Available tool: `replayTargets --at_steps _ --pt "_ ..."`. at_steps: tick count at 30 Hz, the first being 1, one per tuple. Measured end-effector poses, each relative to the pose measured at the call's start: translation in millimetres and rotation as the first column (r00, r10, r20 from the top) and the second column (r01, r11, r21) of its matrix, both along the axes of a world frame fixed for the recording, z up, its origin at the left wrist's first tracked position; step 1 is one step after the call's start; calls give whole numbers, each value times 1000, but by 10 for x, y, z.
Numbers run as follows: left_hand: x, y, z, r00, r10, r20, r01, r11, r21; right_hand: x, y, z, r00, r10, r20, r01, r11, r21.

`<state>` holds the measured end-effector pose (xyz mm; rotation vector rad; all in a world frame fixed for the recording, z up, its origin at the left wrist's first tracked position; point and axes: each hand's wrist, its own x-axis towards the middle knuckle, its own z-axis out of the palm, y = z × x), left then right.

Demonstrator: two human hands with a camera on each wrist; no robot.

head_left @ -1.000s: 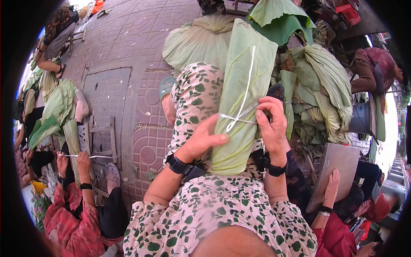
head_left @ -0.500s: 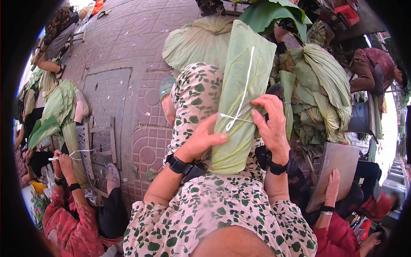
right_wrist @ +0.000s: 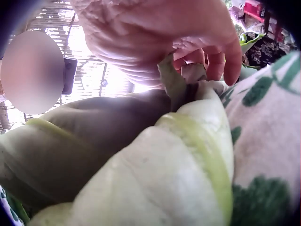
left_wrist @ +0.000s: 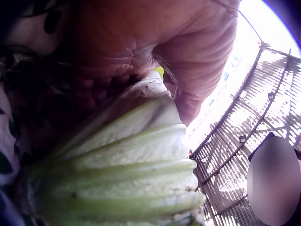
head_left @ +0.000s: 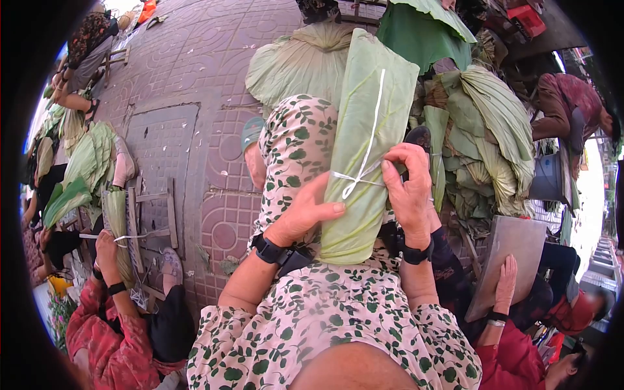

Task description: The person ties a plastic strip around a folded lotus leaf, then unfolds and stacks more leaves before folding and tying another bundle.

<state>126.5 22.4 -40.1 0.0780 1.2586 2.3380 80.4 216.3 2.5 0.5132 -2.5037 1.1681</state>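
Patterned reddish paving [head_left: 195, 97] runs under us, with other seated people working at leaves around its edges. Our left hand [head_left: 305, 214] lies against the left side of the long pale green folded leaf bundle [head_left: 364, 149], thumb straight across its face, steadying it on our lap in the green-and-cream flowered cloth [head_left: 325, 318]. Our right hand [head_left: 406, 185] has its fingers curled on the bundle's right edge, pinching the thin white string [head_left: 370, 140] where it crosses into a knot at mid-length. We judge the tying is at the knot stage; the next move would call for pulling the string snug while the left hand keeps the roll from slipping. Beyond lie heaped green leaves [head_left: 487, 130] far right and another pile [head_left: 292, 58] behind the bundle. No writing or labels can be read.
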Motion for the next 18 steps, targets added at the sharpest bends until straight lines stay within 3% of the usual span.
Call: replayTargets --at_steps 3,18 --pt "-9 8 13 999 0 44 -1 1000 13 32 -8 -28 998 -47 47 52 993 -103" --pt "8 11 6 1000 5 0 -5 1000 19 14 38 32 996 -2 92 1 1000 9"
